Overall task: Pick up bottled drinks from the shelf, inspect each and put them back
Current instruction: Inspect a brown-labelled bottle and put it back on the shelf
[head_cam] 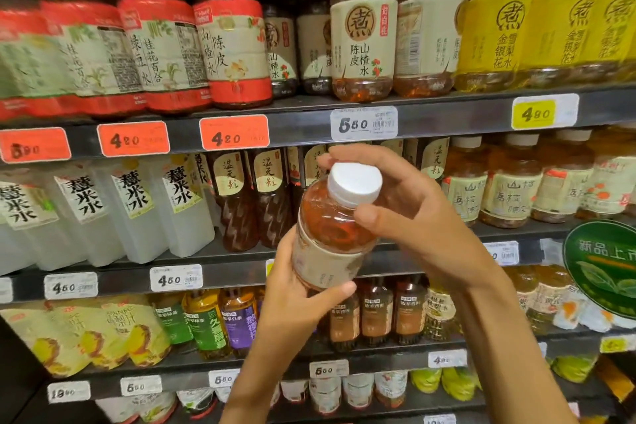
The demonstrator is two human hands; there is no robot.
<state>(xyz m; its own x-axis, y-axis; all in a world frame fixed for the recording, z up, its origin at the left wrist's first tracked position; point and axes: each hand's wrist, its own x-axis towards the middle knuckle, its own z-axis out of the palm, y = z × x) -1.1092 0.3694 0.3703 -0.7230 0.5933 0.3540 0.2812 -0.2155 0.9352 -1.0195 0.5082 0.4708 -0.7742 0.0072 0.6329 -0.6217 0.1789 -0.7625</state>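
Tilted white-capped amber bottle, held

Bright even light, soft blur, bowed edges.

Both bare forearms rise from the lower edge of the view and angle inward toward each other. The left hand sits lower, palm up, its fingers and thumb curled round the lower body of a bottle. The right hand sits higher, wrist bent, fingers arched over the cap and thumb against the shoulder.
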